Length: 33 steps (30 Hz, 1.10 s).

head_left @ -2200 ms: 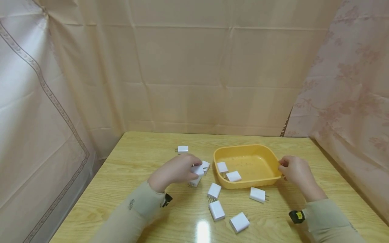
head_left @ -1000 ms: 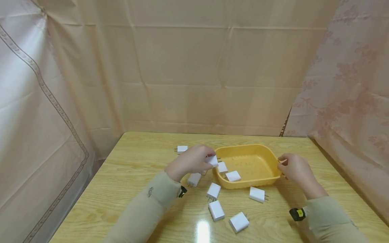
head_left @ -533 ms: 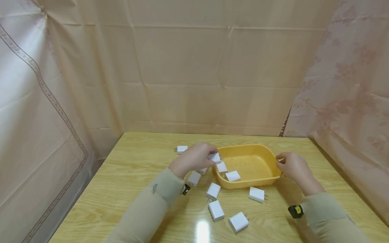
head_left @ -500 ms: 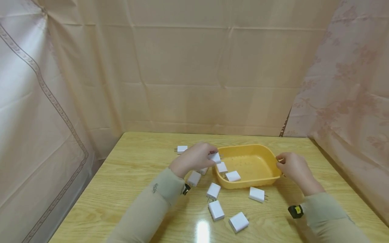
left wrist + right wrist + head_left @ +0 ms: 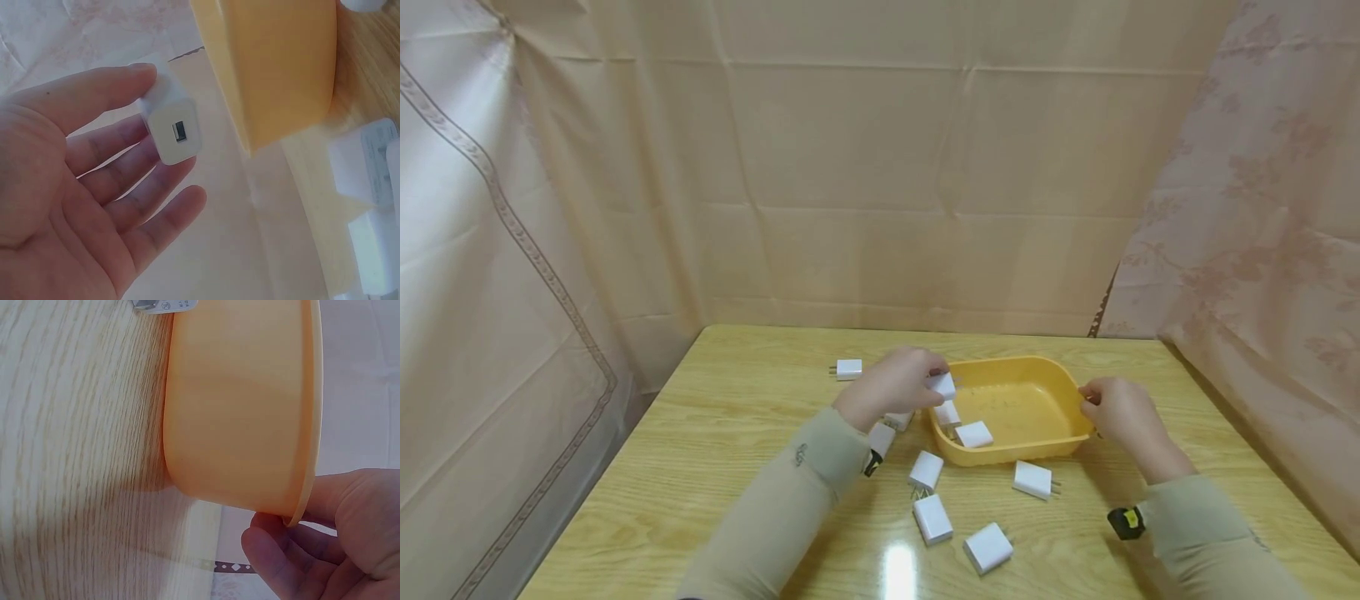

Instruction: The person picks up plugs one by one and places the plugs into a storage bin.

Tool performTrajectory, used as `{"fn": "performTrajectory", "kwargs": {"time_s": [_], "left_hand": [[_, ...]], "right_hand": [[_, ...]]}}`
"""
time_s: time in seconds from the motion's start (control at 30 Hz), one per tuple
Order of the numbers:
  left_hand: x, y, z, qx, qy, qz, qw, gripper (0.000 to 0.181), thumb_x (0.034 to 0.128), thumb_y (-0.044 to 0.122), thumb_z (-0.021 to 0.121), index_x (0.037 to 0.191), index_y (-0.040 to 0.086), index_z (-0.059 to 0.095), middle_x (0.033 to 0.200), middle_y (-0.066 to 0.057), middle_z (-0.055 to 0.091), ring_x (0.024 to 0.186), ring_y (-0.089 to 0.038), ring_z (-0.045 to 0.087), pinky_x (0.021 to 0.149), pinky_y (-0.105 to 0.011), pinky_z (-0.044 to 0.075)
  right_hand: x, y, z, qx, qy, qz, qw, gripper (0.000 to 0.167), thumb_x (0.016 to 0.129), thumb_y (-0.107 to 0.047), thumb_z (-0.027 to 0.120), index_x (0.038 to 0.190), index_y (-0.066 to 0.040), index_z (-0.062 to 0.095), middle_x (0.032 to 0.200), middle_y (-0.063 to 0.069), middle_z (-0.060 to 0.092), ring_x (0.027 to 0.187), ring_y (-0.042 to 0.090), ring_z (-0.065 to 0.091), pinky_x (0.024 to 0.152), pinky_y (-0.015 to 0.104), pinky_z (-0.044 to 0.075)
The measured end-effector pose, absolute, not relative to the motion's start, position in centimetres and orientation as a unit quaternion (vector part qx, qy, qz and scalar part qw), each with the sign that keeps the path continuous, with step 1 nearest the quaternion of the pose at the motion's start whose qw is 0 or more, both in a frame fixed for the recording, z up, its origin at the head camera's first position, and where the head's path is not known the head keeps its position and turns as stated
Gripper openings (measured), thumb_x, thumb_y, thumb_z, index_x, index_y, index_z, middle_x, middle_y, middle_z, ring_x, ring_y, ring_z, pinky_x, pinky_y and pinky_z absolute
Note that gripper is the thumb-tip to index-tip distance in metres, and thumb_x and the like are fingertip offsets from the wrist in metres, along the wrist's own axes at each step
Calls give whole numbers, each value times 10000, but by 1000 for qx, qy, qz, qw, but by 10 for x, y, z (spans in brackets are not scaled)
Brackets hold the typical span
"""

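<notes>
My left hand [image 5: 898, 385] pinches a white USB charger [image 5: 942, 386] between thumb and fingers, above the left rim of the yellow plastic basin [image 5: 1022, 453]. In the left wrist view the held charger [image 5: 172, 115] shows its USB port, and the basin wall [image 5: 275, 75] stands beside it. Two more chargers lie inside the basin, one of them a white charger [image 5: 974, 434] by the front wall. My right hand [image 5: 1126, 414] grips the basin's right rim; in the right wrist view its thumb and fingers [image 5: 269, 556] close on the rim from both sides.
On the wooden table [image 5: 737, 433] several white chargers lie about: one at the back [image 5: 849, 369], a charger in front of the basin [image 5: 1033, 480], a charger near the front [image 5: 988, 548], others left of the basin. A beige curtain [image 5: 850, 167] hangs behind the table.
The left hand has lifted a charger from the group left of the basin and carried it right, to over the basin's left rim. The right hand keeps its grip on the rim.
</notes>
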State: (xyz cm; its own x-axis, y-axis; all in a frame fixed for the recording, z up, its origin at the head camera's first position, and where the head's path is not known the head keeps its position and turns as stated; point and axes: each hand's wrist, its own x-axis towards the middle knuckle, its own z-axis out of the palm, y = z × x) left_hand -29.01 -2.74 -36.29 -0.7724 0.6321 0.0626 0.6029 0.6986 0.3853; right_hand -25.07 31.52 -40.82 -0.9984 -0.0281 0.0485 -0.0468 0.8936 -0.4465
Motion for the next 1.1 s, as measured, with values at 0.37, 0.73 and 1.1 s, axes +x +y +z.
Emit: {"fn": "performTrajectory", "kwargs": {"time_s": [0.37, 0.73, 1.1], "left_hand": [[-295, -9, -369, 331, 924, 188, 40, 334, 922, 212, 751, 1239, 115, 714, 1100, 34, 695, 889, -83, 589, 793, -249, 502], [-297, 3, -378, 322, 934, 155, 30, 368, 920, 240, 758, 1269, 134, 710, 1185, 19, 697, 968, -98, 603, 845, -271, 508], [-297, 10, -388, 306, 942, 132, 38, 334, 909, 225, 753, 1237, 165, 725, 1112, 50, 682, 909, -94, 567, 804, -275, 498]], "right_hand": [[-250, 316, -410, 14, -971, 237, 21, 304, 951, -24, 621, 1198, 153, 640, 974, 254, 692, 606, 177, 608, 533, 326, 542], [-250, 315, -411, 14, -970, 241, 22, 300, 953, -27, 620, 1195, 149, 643, 960, 243, 693, 605, 177, 599, 532, 329, 537], [-251, 316, -411, 11, -970, 243, 19, 318, 951, -34, 615, 1204, 157, 633, 966, 249, 691, 608, 180, 600, 535, 331, 537]]}}
